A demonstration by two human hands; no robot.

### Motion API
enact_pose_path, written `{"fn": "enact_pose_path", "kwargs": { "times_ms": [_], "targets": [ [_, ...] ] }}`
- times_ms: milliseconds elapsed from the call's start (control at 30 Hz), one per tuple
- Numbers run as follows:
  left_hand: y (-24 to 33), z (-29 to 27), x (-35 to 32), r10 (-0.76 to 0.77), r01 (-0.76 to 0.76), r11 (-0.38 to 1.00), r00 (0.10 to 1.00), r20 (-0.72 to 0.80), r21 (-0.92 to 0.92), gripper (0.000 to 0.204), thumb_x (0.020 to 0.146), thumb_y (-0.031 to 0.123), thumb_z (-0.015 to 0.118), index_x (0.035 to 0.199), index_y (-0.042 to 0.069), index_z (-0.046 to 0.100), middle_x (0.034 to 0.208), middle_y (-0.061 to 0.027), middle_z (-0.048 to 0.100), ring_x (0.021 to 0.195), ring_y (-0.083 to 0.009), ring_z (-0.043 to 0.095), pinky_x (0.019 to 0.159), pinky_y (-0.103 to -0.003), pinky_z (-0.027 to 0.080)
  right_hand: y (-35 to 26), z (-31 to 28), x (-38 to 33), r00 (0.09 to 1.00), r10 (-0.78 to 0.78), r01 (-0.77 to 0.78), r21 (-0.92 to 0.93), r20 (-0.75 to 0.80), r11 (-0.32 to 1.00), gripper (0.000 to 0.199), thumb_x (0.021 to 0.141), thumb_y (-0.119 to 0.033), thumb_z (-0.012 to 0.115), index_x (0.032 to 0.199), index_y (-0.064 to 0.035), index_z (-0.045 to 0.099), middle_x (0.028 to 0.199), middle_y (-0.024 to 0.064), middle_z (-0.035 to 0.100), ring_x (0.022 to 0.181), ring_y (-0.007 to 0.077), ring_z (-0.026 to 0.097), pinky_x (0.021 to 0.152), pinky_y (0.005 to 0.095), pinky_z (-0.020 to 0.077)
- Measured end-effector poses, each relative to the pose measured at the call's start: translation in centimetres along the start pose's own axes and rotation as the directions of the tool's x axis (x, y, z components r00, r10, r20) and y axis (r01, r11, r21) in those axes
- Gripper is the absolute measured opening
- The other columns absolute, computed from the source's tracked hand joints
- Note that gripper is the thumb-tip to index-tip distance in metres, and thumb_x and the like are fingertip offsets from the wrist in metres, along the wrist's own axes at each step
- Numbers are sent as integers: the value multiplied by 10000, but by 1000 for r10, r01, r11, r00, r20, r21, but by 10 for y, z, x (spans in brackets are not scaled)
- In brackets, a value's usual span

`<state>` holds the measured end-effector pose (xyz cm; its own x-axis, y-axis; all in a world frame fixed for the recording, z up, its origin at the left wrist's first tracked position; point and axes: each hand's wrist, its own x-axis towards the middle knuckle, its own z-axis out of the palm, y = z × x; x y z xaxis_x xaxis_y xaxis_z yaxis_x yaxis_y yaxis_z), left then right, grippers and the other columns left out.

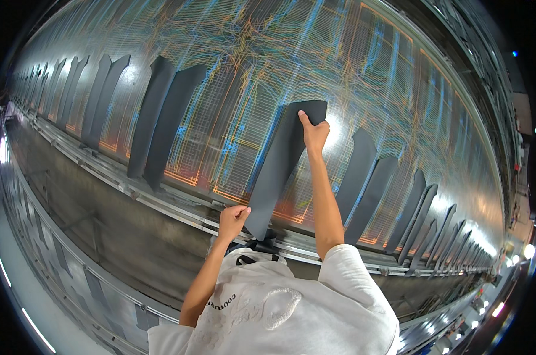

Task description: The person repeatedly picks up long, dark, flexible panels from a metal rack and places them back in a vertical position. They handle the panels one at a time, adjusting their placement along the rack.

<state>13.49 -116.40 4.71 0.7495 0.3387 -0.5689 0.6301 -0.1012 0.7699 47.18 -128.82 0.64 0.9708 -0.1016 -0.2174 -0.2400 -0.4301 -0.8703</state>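
Observation:
A long, dark grey flat strip of sheet material (281, 163) slants across the middle, its near end overhanging the table's front edge close to my body. My left hand (233, 221) pinches the left side of that near end between thumb and fingers. At the far end, my right hand (316, 131) grips the strip, thumb on top and fingers hidden underneath. Beneath it lies a metallic table (238, 148) covered with printed orange, blue and yellow lines. Similar grey strips (182, 112) lie in pairs to the left, and more strips (371, 198) lie to the right.
A metal rail (137, 192) follows the table's front edge, just before my waist. Farther rows of strips (58, 89) shrink toward the left end of the table. Dark metal framework (478, 59) borders the far right side. Behind me on the left runs another long railing (60, 228).

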Motion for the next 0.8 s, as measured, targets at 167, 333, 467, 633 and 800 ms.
{"fn": "enact_pose_path", "kwargs": {
  "times_ms": [167,333,467,633,800],
  "targets": [
    [-23,9,3,-97,88,994,981,-168,-62,271,911,221,754,936,-48,740,710,-10,648,645,-57,520,587,-257,427,0,23,0,995,-103,102,-73,-1,992,386,777,-297,847,806,59,700,766,188,689,630,300,643,641,420,514],
    [-25,10,19,-165,138,981,963,-215,-137,265,850,211,811,932,-36,759,758,-48,714,678,-86,618,643,-246,490,10,33,7,996,-68,59,-148,-60,987,392,780,-316,839,866,47,717,867,217,658,819,370,628,775,483,486],
    [-27,12,23,-168,149,984,959,-228,-101,253,845,208,811,915,-30,762,746,-55,716,678,-92,630,646,-252,492,6,33,8,999,-26,20,-176,-31,984,385,780,-329,836,895,22,726,867,211,648,871,394,591,846,510,445],
    [-19,12,22,-210,199,977,949,-236,-73,258,833,218,816,908,-24,766,741,-69,722,675,-104,641,645,-264,495,12,34,11,997,-68,61,-200,-29,978,392,775,-345,835,857,16,709,860,209,638,878,394,569,861,501,423],
    [-23,12,22,-159,153,987,958,-239,-46,259,824,221,819,904,-21,769,747,-76,727,676,-125,657,651,-274,502,20,37,14,995,-102,94,-226,-21,970,412,771,-359,837,841,22,695,878,214,632,881,390,560,857,500,418]
  ]
}}
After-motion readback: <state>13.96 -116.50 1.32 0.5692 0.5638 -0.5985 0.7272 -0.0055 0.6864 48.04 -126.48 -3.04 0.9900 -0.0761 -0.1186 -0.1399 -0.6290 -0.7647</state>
